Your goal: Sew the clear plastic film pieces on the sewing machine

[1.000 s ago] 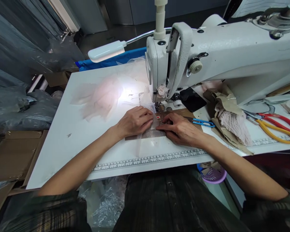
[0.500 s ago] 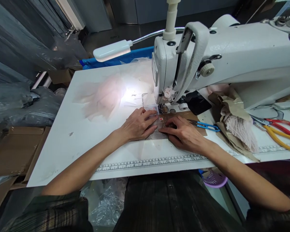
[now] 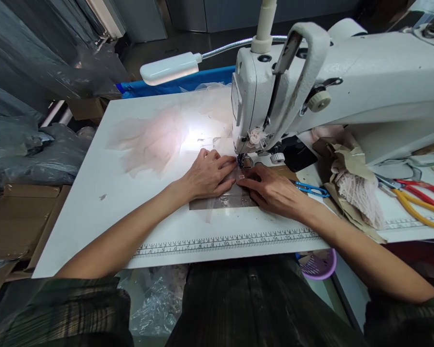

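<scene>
Beside the presser foot (image 3: pixel 245 162) of a white sewing machine (image 3: pixel 253 96), both hands press on thin sheer fabric (image 3: pixel 235 196). My left hand (image 3: pixel 210 174) lies on it with fingers apart, left of the needle area. To the right, my right hand (image 3: pixel 271 189) has its fingers bent together at the fabric's edge, near a small red and white mark (image 3: pixel 242 177); what they pinch, if anything, is hidden. Pale pink tulle (image 3: pixel 159 140) spreads over the table at the left. Blue thread snips (image 3: pixel 311 189) lie just beyond my right hand.
Scissors with red and yellow handles (image 3: pixel 419 202) and brown paper with pale lace (image 3: pixel 359 193) lie at the right. A lamp (image 3: pixel 169 69) hangs over the table (image 3: pixel 112 226). A printed ruler (image 3: pixel 224 243) runs along the front edge. Cardboard boxes (image 3: pixel 21 221) stand at the left.
My view has shifted slightly. My right hand has moved a little closer to the presser foot, and more of the brown layer under the fabric shows below my left hand.
</scene>
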`<move>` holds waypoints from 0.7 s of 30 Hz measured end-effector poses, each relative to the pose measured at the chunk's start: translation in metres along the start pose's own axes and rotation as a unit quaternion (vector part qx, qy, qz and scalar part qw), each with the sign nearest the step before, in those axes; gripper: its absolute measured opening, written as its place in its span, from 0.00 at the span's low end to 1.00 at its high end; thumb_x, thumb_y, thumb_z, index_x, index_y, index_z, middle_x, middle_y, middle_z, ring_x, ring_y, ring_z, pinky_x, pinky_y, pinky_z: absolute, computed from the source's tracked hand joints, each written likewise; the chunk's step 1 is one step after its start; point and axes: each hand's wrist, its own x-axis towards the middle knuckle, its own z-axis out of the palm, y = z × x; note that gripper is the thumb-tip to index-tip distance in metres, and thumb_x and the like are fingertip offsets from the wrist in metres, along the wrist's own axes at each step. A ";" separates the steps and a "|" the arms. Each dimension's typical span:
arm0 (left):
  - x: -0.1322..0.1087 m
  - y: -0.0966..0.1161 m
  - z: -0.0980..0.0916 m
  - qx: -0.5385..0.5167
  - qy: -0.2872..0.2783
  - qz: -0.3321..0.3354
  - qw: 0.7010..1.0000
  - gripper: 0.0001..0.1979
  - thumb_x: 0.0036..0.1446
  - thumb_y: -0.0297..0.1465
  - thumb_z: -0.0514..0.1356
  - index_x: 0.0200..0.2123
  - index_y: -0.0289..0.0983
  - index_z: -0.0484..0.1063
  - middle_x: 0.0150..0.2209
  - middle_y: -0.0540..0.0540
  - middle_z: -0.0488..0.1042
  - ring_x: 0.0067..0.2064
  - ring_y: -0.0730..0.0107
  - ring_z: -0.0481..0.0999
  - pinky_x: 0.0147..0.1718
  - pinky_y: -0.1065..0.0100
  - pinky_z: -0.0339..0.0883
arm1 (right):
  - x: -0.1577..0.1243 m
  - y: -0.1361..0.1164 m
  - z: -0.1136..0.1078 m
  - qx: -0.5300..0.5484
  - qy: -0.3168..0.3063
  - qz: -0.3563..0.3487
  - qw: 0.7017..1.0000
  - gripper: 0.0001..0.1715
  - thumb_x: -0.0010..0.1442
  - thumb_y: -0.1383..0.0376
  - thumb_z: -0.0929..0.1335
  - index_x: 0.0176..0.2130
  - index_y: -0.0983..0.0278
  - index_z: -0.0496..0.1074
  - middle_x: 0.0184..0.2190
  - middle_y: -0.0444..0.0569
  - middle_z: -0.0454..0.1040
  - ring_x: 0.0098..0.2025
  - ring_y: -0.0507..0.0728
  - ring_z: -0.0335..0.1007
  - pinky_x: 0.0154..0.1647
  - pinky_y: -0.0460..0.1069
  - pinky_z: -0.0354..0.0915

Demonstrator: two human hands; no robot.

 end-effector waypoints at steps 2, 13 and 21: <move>0.002 -0.005 0.002 -0.004 0.002 -0.001 1.000 0.22 0.65 0.41 0.51 0.55 0.35 0.69 0.56 0.41 0.71 0.43 0.53 0.67 0.39 0.54 0.57 | 0.001 0.002 0.002 -0.001 0.011 0.005 1.000 0.20 0.62 0.73 0.62 0.52 0.64 0.71 0.44 0.58 0.67 0.45 0.64 0.64 0.46 0.59 0.68; -0.001 -0.010 0.008 -0.046 0.020 0.000 0.999 0.22 0.63 0.41 0.52 0.55 0.36 0.69 0.57 0.41 0.70 0.45 0.54 0.67 0.41 0.53 0.57 | -0.005 0.003 0.010 0.016 0.059 0.017 0.998 0.18 0.64 0.70 0.63 0.53 0.63 0.73 0.47 0.58 0.68 0.46 0.64 0.67 0.46 0.59 0.69; -0.002 -0.008 0.009 -0.040 0.024 -0.004 0.999 0.22 0.63 0.42 0.52 0.55 0.36 0.69 0.58 0.42 0.69 0.45 0.54 0.67 0.41 0.54 0.57 | -0.006 0.004 0.011 0.009 0.069 0.010 0.998 0.18 0.64 0.71 0.63 0.51 0.65 0.74 0.46 0.59 0.69 0.46 0.64 0.67 0.46 0.59 0.69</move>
